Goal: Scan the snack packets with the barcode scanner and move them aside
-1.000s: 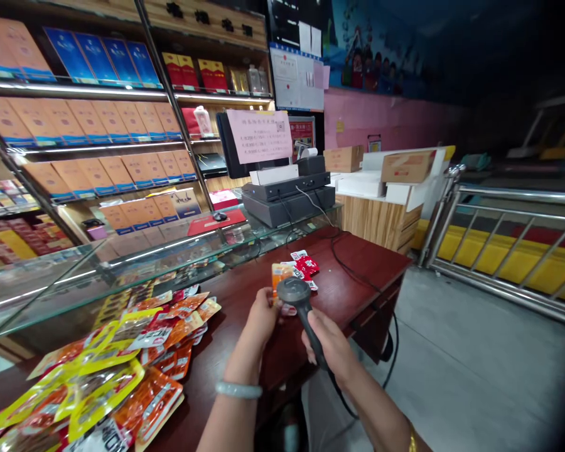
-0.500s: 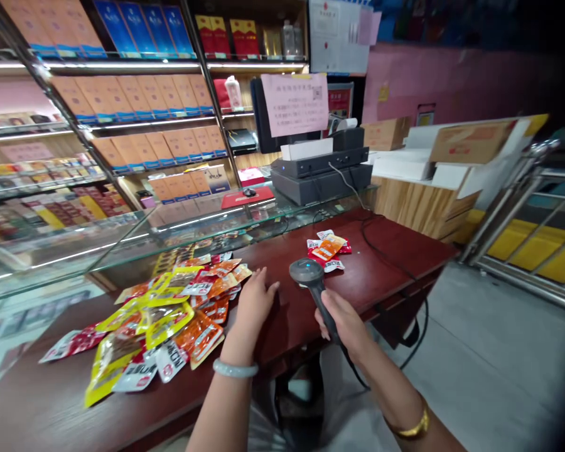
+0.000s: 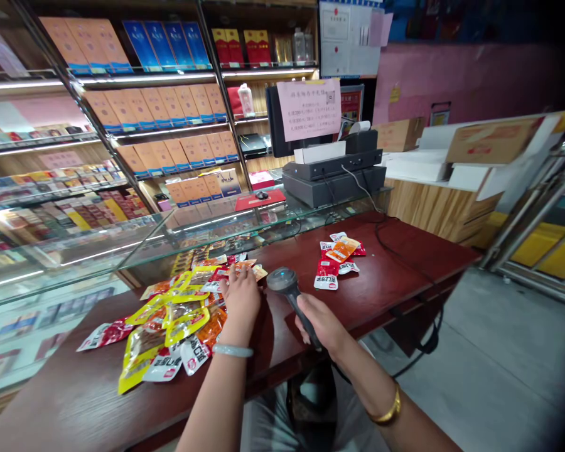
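My right hand (image 3: pixel 324 324) is wrapped round the handle of a dark grey barcode scanner (image 3: pixel 283 282), its head up and pointing away from me above the table. At the right edge of a heap of snack packets lies my left hand (image 3: pixel 243 295), palm down with fingers stretched over orange packets; its fingertips partly cover them. In the heap are yellow packets (image 3: pixel 187 326), orange packets (image 3: pixel 213 329) and red-and-white packets (image 3: pixel 194 353). Farther right is a smaller group, with an orange packet (image 3: pixel 343 250) on top and a red-and-white packet (image 3: pixel 327 274) at its front.
The dark red table (image 3: pixel 292 342) meets a glass display counter (image 3: pixel 144 242). Behind stand a cash drawer (image 3: pixel 332 185), a monitor with a pink notice (image 3: pixel 309 110) and shelves of boxes. A black cable (image 3: pixel 407 267) trails over the table's right side. Metal railings (image 3: pixel 530 220) stand at right.
My left hand has moved from beside the heap onto its right edge. The scanner has shifted left with my right hand. One more red-and-white packet shows at the front of the smaller group.
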{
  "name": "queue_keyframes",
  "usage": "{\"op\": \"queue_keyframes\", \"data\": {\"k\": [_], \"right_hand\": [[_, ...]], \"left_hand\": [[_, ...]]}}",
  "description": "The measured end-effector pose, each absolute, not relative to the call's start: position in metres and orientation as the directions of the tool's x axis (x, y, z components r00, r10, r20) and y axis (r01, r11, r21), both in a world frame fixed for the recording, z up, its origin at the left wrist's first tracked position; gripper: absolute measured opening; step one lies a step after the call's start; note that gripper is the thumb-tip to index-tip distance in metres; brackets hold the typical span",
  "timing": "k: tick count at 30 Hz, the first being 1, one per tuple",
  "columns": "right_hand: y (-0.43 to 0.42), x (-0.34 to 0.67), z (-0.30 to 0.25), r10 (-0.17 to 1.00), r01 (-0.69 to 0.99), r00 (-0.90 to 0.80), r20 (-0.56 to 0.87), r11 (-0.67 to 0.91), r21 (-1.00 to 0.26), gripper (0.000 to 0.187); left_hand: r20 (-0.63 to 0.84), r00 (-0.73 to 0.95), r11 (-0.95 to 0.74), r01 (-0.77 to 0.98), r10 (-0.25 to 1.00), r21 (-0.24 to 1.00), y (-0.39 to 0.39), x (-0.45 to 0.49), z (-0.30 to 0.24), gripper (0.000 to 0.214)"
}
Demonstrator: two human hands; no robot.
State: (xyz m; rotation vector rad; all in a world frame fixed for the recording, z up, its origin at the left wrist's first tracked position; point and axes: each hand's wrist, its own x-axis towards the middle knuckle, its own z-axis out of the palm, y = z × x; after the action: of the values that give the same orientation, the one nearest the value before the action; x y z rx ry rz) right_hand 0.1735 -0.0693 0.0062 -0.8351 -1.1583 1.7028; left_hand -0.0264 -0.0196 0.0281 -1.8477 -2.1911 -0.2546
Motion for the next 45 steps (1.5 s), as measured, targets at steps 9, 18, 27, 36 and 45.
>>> {"op": "queue_keyframes", "data": {"k": [9,18,27,36,45], "right_hand": [[-0.07,0.182,0.005,0.941,-0.295,-0.335,-0.041,-0.145,-0.944,0.059],[-0.071,0.199,-0.001,0.951,-0.3,-0.301,-0.071,-0.166,-0.94,0.055],[-0.079,0.21,0.0,0.957,-0.284,-0.286,-0.049,-0.134,-0.949,0.056],[-0.086,0.228,0.004,0.957,-0.29,-0.29,-0.027,-0.114,-0.95,0.059],[-0.077,0.24,0.003,0.963,-0.325,-0.269,-0.015,-0.105,-0.94,0.066]], "left_hand": [[0.245,-0.084,0.116,0.986,0.966,-0.119,0.001,-0.028,0.028,0.036],[0.003,-0.021,0.021,0.995,1.0,0.098,-0.032,0.013,0.031,0.043],[0.036,-0.084,0.085,0.996,0.996,-0.023,-0.033,-0.001,0.03,0.041],[0.101,-0.229,0.146,0.844,0.968,0.516,-0.024,0.005,0.019,0.02],[0.116,-0.196,0.055,0.696,0.974,0.716,-0.008,0.021,0.009,0.024]]}}
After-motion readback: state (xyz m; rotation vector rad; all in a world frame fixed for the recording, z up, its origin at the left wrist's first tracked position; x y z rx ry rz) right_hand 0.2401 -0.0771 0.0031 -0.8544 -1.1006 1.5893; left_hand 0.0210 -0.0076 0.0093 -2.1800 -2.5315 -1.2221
